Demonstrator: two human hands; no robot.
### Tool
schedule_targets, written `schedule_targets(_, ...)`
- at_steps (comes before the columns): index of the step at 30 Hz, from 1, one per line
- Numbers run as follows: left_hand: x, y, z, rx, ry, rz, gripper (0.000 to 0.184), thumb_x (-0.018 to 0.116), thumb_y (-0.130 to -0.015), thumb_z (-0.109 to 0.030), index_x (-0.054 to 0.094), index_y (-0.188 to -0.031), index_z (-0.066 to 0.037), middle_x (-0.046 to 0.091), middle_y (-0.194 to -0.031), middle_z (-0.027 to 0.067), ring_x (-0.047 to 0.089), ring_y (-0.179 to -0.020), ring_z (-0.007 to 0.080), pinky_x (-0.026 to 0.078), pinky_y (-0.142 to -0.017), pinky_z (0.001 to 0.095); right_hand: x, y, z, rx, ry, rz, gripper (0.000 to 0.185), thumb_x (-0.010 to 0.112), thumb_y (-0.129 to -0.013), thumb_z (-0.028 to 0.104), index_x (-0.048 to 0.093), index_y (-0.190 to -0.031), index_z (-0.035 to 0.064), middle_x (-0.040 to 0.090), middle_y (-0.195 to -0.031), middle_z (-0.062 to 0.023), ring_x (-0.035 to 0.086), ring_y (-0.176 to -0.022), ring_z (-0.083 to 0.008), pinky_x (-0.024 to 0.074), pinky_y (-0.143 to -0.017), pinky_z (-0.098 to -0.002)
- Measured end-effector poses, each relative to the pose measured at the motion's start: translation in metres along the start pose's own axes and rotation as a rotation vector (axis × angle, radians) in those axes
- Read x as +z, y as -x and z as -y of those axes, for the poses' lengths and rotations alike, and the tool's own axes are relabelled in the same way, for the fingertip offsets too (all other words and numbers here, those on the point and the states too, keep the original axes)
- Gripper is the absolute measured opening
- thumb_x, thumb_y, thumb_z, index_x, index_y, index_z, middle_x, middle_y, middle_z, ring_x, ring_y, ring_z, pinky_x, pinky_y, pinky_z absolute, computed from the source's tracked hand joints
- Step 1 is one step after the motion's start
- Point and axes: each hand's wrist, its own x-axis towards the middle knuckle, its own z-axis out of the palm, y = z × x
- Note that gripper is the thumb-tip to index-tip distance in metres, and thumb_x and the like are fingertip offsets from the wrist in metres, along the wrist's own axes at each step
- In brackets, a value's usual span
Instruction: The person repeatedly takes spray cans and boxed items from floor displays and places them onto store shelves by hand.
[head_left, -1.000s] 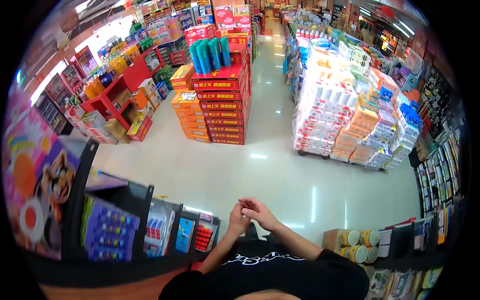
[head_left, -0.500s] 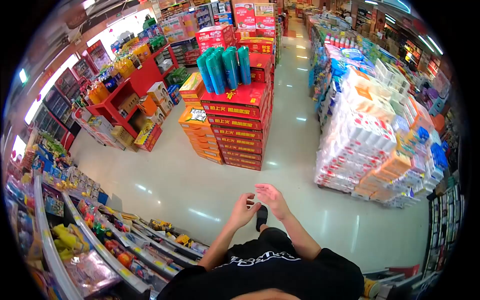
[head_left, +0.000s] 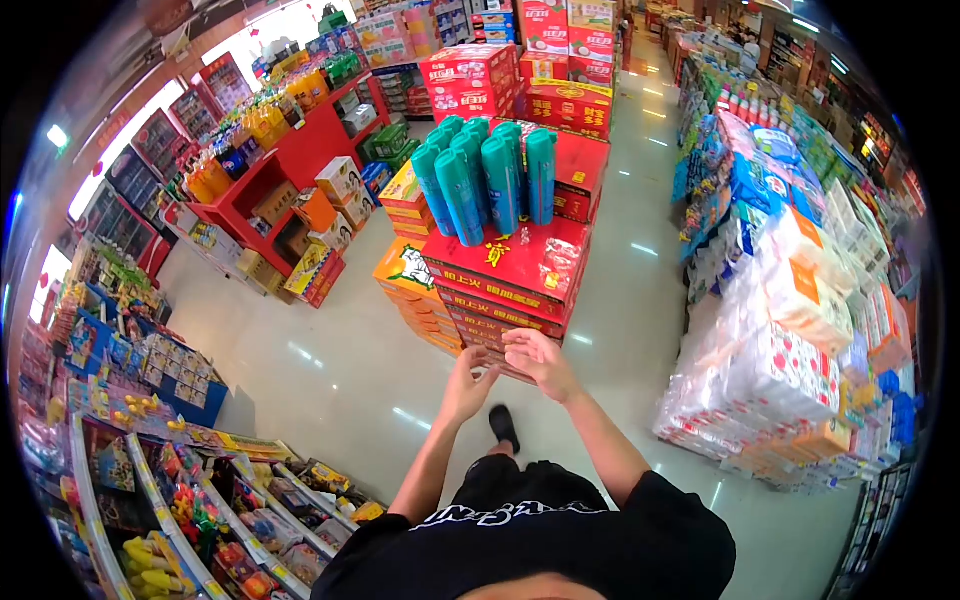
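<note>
We're curving left hand (head_left: 468, 386), right hand (head_left: 542, 364), grip half-open, empty, near boxy red cartons (head_left: 500, 287) bearing cylindrical teal cans (head_left: 461, 198).

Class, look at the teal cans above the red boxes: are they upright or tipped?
Upright: the cans stand on end on the red boxes, caps uppermost.

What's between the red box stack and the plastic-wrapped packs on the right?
In the head view, only bare, shiny floor shows between the red box stack and the wrapped packs.
</note>
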Motion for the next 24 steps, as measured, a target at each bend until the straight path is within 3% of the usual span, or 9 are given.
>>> schedule_targets(4,-0.009,-0.096,-0.008,0.061,0.086,-0.071,0.05,0.067,-0.094,-0.012,0.045,-0.136,0.001,0.056,-0.13,0.0165,0.06,-0.112,0.0215,0.053,-0.087,0.0343,-0.018,-0.093,0.0,-0.027,0.064,0.015,0.047,0.069,-0.092,0.015,0.051,-0.132,-0.0024,0.055,-0.133,-0.0143,0.053,-0.125,-0.0223,0.0426,-0.107,-0.0366)
schedule_targets(5,-0.013,-0.119,-0.015,0.023,0.18,-0.092,0.058,0.073,-0.089,-0.015,0.045,-0.136,0.005,0.061,-0.123,0.0181,0.064,-0.098,0.022,0.051,-0.087,0.0354,-0.019,-0.112,0.004,-0.011,0.026,-0.008,0.046,0.068,-0.092,0.015,0.052,-0.132,-0.0022,0.057,-0.133,-0.0141,0.053,-0.124,-0.0225,0.0425,-0.107,-0.0367)
schedule_targets(8,-0.014,-0.209,0.021,0.243,-0.017,-0.299,0.064,0.074,-0.088,-0.018,0.043,-0.139,0.005,0.059,-0.128,0.022,0.065,-0.1,0.0245,0.052,-0.089,0.036,-0.027,-0.177,0.008,-0.018,0.092,-0.019,0.049,0.07,-0.092,0.018,0.052,-0.133,-0.0016,0.057,-0.133,-0.0142,0.053,-0.125,-0.0227,0.0421,-0.107,-0.0363)
schedule_targets(9,-0.019,-0.225,-0.001,0.11,0.077,-0.254,0.074,0.075,-0.087,-0.019,0.036,-0.145,0.006,0.05,-0.138,0.0262,0.056,-0.121,0.0315,0.046,-0.1,0.0401,-0.032,-0.2,0.009,-0.074,0.29,-0.053,0.054,0.072,-0.091,0.021,0.051,-0.135,-0.0016,0.056,-0.133,-0.0145,0.053,-0.126,-0.0232,0.0422,-0.106,-0.0359)
schedule_targets(12,-0.019,-0.276,-0.003,0.271,-0.176,-0.423,0.081,0.075,-0.087,-0.018,0.028,-0.147,0.006,0.041,-0.145,0.0279,0.041,-0.135,0.0388,0.036,-0.111,0.0439,-0.047,-0.253,0.006,-0.022,0.368,-0.122,0.059,0.073,-0.089,0.022,0.049,-0.137,-0.0024,0.057,-0.132,-0.0156,0.054,-0.124,-0.024,0.0432,-0.105,-0.036)
schedule_targets(13,-0.019,-0.29,0.001,0.264,-0.188,-0.388,0.087,0.076,-0.086,-0.018,0.021,-0.149,0.007,0.033,-0.149,0.0299,0.034,-0.139,0.0426,0.029,-0.115,0.0462,-0.052,-0.264,0.006,-0.086,0.438,-0.122,0.061,0.073,-0.089,0.022,0.047,-0.139,-0.0032,0.058,-0.132,-0.0168,0.056,-0.121,-0.0252,0.0451,-0.103,-0.0367)
schedule_targets(17,-0.008,-0.32,0.013,0.27,-0.134,-0.419,0.09,0.077,-0.083,-0.017,0.02,-0.149,0.008,0.035,-0.144,0.03,0.037,-0.135,0.0442,0.032,-0.112,0.047,-0.067,-0.296,-0.021,-0.073,0.398,-0.116,0.069,0.074,-0.088,0.02,0.041,-0.142,-0.0045,0.058,-0.132,-0.0195,0.06,-0.112,-0.0211,0.0487,-0.098,-0.0351)
schedule_targets(21,0.002,-0.328,0.02,0.239,-0.273,-0.562,0.097,0.08,-0.077,-0.018,0.021,-0.151,0.004,0.036,-0.138,0.0282,0.039,-0.128,0.0444,0.034,-0.109,0.0495,-0.075,-0.302,-0.03,-0.124,0.557,-0.089,0.075,0.075,-0.085,0.03,0.041,-0.141,-0.0067,0.058,-0.131,-0.0243,0.056,-0.125,-0.0317,0.0431,-0.105,-0.0386)
schedule_targets(24,0.016,-0.33,0.033,0.221,-0.332,-0.628,0.086,0.079,-0.077,-0.017,0.03,-0.146,0.001,0.039,-0.132,0.0261,0.041,-0.123,0.0417,0.035,-0.105,0.0473,-0.088,-0.3,-0.037,-0.201,0.526,-0.066,0.075,0.076,-0.084,0.028,0.041,-0.14,-0.0075,0.056,-0.131,-0.0242,0.056,-0.124,-0.0313,0.0432,-0.105,-0.039)
